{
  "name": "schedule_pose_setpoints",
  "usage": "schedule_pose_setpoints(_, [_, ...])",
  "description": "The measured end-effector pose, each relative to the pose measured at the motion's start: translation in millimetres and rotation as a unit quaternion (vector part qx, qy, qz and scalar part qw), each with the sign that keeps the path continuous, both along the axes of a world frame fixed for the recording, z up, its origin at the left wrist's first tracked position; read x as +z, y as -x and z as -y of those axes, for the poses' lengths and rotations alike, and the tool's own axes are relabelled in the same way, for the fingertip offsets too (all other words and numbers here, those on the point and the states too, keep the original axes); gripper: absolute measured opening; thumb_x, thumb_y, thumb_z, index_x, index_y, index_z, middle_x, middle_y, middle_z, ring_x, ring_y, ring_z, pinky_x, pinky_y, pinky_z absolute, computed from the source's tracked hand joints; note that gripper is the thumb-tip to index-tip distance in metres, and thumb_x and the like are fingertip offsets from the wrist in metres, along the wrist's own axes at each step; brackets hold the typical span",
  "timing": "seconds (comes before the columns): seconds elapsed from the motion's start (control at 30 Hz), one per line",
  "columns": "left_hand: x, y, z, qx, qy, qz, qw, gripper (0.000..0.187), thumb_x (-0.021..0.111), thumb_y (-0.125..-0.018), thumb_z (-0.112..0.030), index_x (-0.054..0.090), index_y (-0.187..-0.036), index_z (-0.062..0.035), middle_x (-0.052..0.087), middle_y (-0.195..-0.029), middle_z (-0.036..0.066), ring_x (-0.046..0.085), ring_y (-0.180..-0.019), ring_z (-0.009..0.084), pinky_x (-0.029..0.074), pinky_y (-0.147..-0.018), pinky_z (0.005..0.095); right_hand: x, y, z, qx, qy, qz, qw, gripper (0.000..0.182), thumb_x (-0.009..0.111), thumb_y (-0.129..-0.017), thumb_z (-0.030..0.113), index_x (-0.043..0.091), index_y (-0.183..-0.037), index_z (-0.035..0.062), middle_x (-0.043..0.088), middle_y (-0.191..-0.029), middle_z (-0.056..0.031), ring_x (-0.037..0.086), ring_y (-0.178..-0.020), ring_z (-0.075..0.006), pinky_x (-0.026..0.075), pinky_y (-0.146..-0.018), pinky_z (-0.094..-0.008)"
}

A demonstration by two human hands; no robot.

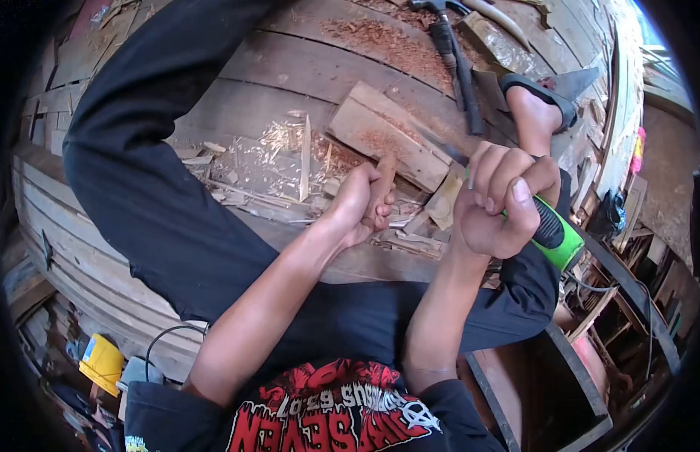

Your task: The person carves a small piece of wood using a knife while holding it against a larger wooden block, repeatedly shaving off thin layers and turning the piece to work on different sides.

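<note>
My left hand point(362, 203) is closed around a small reddish-brown piece of wood point(386, 172), its upper end pointing away from me. The piece is held over the near edge of a wooden board point(365, 124) dusted with reddish shavings. In my right hand point(502, 197) is a green and black power tool point(564, 245), gripped with the fingers wrapped round its body. A thin dark shank seems to reach from the fist toward the board and the wood piece; its tip is hard to make out.
A hammer point(455, 68) lies on the plank floor point(271, 68) beyond the board. Wood chips point(282, 139) and offcuts surround the board. Beside my foot point(532, 113) rests a saw-like blade point(576, 81). A dark cable point(591, 286) hangs at the right; a yellow container point(101, 361) stands lower left.
</note>
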State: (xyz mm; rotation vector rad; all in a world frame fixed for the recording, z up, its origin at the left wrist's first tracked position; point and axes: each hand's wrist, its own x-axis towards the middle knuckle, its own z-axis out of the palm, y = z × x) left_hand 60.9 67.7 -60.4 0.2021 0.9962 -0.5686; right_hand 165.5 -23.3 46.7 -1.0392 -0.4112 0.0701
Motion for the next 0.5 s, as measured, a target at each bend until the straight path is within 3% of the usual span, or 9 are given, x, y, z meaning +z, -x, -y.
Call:
schedule_pose_setpoints(0.07, [3,-4,5,-0.006,-0.006,-0.015,1.000,0.027,0.040,-0.091,-0.033,0.047,-0.095,-0.0072,0.047,-0.070,0.000,0.039,-0.048,0.0099,0.032,-0.041,0.0246,-58,17,7,-0.006,0.109,-0.044,0.993,0.026,0.060,-0.081,0.002,0.037,-0.071,0.0095,0.040,-0.058,0.0019,0.035,-0.049,-0.0062,0.029,-0.048,-0.0243])
schedule_pose_setpoints(0.13, [5,-4,7,-0.023,-0.017,0.005,1.000,0.027,0.039,-0.092,-0.033,0.046,-0.094,-0.0078,0.046,-0.069,0.000,0.038,-0.048,0.0096,0.031,-0.041,0.0247,-54,15,1,0.017,0.184,-0.042,0.982,0.029,0.060,-0.081,0.000,0.035,-0.070,0.0111,0.039,-0.058,0.0017,0.033,-0.049,-0.0069,0.028,-0.046,-0.0257])
schedule_pose_setpoints(0.3, [0,0,5,-0.043,-0.041,-0.003,0.998,0.027,0.037,-0.092,-0.036,0.043,-0.089,-0.0098,0.046,-0.069,0.000,0.037,-0.048,0.0091,0.032,-0.042,0.0256,-2,-1,2,-0.013,-0.019,-0.030,0.999,0.027,0.064,-0.080,0.007,0.039,-0.070,0.0101,0.044,-0.058,0.0012,0.038,-0.050,-0.0065,0.029,-0.048,-0.0239])
schedule_pose_setpoints(0.33, [2,0,6,-0.046,-0.053,0.005,0.998,0.028,0.037,-0.092,-0.037,0.043,-0.089,-0.0099,0.046,-0.070,0.000,0.038,-0.049,0.0086,0.032,-0.042,0.0257,-22,1,5,-0.063,0.126,0.036,0.989,0.027,0.064,-0.079,0.008,0.039,-0.070,0.0100,0.044,-0.058,0.0014,0.039,-0.051,-0.0067,0.030,-0.049,-0.0235])
schedule_pose_setpoints(0.4, [11,-5,5,-0.040,-0.048,0.001,0.998,0.027,0.038,-0.092,-0.036,0.044,-0.090,-0.0093,0.046,-0.071,0.000,0.038,-0.049,0.0082,0.032,-0.041,0.0249,-58,18,-5,0.019,0.184,-0.049,0.981,0.027,0.066,-0.079,0.010,0.040,-0.070,0.0099,0.043,-0.061,0.0017,0.041,-0.055,-0.0075,0.032,-0.052,-0.0238])
schedule_pose_setpoints(0.5, [2,1,4,-0.011,0.005,-0.008,1.000,0.026,0.039,-0.090,-0.032,0.047,-0.094,-0.0072,0.048,-0.071,0.001,0.040,-0.049,0.0091,0.033,-0.041,0.0246,-36,7,1,-0.026,0.134,0.010,0.991,0.027,0.065,-0.079,0.009,0.039,-0.072,0.0101,0.042,-0.061,0.0014,0.038,-0.054,-0.0079,0.031,-0.051,-0.0253])
